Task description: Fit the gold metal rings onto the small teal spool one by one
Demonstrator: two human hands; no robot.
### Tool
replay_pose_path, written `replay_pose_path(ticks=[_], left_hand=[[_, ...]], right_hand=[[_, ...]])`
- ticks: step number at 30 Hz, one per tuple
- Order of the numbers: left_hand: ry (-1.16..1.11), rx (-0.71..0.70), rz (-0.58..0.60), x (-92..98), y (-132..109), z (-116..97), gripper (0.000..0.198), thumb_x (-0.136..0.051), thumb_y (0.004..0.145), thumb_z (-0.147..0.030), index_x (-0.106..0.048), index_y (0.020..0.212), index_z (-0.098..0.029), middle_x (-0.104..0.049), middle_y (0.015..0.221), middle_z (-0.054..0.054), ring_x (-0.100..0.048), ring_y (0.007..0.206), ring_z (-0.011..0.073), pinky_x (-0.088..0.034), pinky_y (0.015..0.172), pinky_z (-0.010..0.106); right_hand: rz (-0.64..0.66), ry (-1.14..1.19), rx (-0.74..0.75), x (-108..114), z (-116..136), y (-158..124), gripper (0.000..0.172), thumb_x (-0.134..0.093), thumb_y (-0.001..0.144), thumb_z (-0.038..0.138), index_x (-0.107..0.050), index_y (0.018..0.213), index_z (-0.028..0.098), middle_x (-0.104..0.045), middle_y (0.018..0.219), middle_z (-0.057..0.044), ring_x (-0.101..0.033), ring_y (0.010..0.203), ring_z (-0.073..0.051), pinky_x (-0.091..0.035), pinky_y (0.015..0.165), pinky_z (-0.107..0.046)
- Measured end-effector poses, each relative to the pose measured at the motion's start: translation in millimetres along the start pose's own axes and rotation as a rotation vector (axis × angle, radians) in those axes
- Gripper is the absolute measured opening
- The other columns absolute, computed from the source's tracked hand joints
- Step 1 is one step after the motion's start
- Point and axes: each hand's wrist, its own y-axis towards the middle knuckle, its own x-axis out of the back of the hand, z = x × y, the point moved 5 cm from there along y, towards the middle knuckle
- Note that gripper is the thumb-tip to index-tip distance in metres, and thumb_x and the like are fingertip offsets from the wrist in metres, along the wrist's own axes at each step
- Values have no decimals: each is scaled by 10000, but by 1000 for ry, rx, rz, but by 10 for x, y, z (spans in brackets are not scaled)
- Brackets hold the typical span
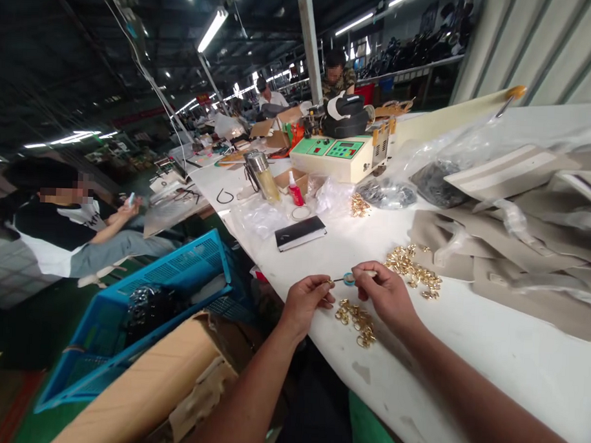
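Over the front edge of the white table, my left hand [309,303] pinches a small gold-coloured metal fitting [328,281], mostly hidden by the fingertips. My right hand [378,289] is closed round a small screwdriver [339,279] with a thin dark shaft and a blue ring [348,279] near the fingers. Its tip points left and meets the fitting, or nearly so; I cannot tell exactly. Just below the hands lies a small heap of gold fittings [357,322]. A larger heap of gold fittings [413,267] spreads beyond my right hand.
Grey-beige panels [532,236] cover the table's right side. Farther back are a black notebook [301,233], a red bottle [295,190], a tumbler [263,175] and a machine with green panels [331,155]. Left are a blue crate [152,278], a carton [149,378] and a seated person [58,219].
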Motion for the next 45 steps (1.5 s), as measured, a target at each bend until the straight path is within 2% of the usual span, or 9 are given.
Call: replay_pose_path(ticks=[9,21,28,34,36,41,43,45], left_hand=[[7,-20,59,-25,17,34,439,-880,745,-377,-694,1035,-105,-784,1000,117,-688,653,118,-545,606,209],[37,-23,56,-40,18,38,433,-868,752,-386,-692,1032,-107,-786,957,116,-685,651,121,-535,609,212],[151,-40,-4,-64,0,40,384,-840,753,-389,-741,998,-110,-730,706,59,-648,598,131,-515,584,224],[243,-57,-25,-69,-3,85,358,-825,762,-393,-759,991,-126,-711,665,39,-617,567,123,-507,588,238],[251,-61,-34,-65,0,81,362,-820,766,-395,-751,998,-127,-694,643,26,-613,564,121,-505,590,236],[246,-79,-73,-71,-7,45,391,-802,777,-406,-718,1022,-114,-659,610,4,-576,527,107,-465,554,223],[251,-84,-68,-85,-7,47,404,-805,772,-417,-713,1020,-111,-651,601,0,-559,521,100,-453,550,218],[270,-89,-73,-87,-2,59,411,-803,768,-424,-710,1017,-110,-646,600,-2,-555,525,101,-450,553,219]], right_hand=[[-32,-32,-3,27,30,1,443,-717,877,617,-704,964,183,-654,639,-17,-568,597,-155,-444,598,-283],[-13,-49,0,17,-24,10,449,-707,890,631,-698,975,191,-647,623,-8,-564,580,-152,-442,585,-282],[-30,-208,88,15,71,-6,457,-688,902,644,-709,935,188,-619,591,1,-581,535,-152,-432,533,-274],[-41,-130,-54,66,17,36,550,-687,875,727,-701,848,179,-686,704,-31,-652,572,-172,-517,555,-290],[-7,-116,-26,68,13,54,512,-691,891,689,-707,895,177,-694,727,-34,-657,606,-171,-527,587,-290],[193,-68,87,18,68,57,408,-658,939,536,-686,1184,211,-701,854,-28,-671,808,-187,-546,688,-297],[223,-53,66,28,104,63,353,-651,933,476,-688,1157,206,-705,859,-31,-667,798,-183,-545,697,-300],[181,33,32,92,153,94,333,-658,916,478,-691,1067,183,-706,822,-39,-660,735,-176,-538,671,-299]])
